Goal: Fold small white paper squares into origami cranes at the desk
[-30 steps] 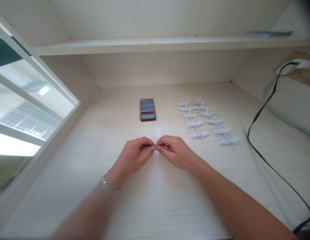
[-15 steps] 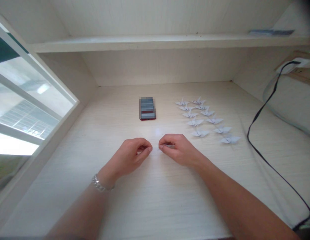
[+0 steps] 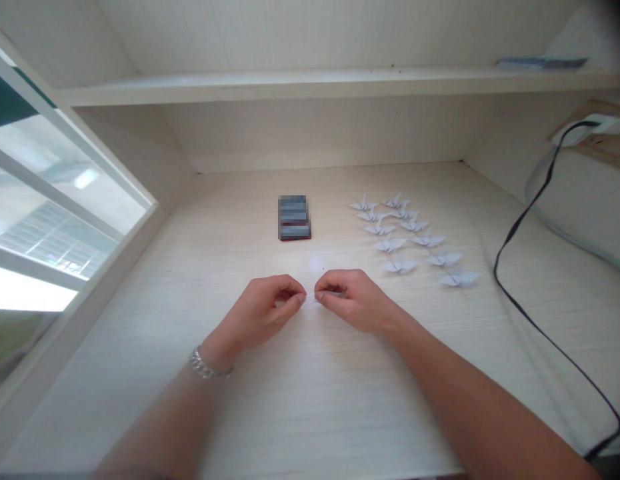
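Close together above the middle of the desk, my left hand [image 3: 274, 303] and my right hand [image 3: 351, 299] each pinch with thumb and fingertips. In the narrow gap between them shows a sliver of white paper [image 3: 311, 298], held at both sides. Most of it is covered by my fingers, so its folded shape cannot be made out. A silver chain bracelet [image 3: 208, 367] circles my left wrist. Several white folded paper cranes [image 3: 399, 266] stand in two slanting rows to the right, beyond my right hand.
Behind my hands lies a small dark pad-like stack [image 3: 294, 218], blurred out. A black cable [image 3: 527, 310] runs down the right side from a wall socket [image 3: 603, 141]. A shelf [image 3: 310, 87] crosses above the desk; a window [image 3: 65, 193] is at left.
My right hand has shifted slightly left, so the gap between my fingertips is narrower. The left hand has barely moved. The cranes stay as they were.
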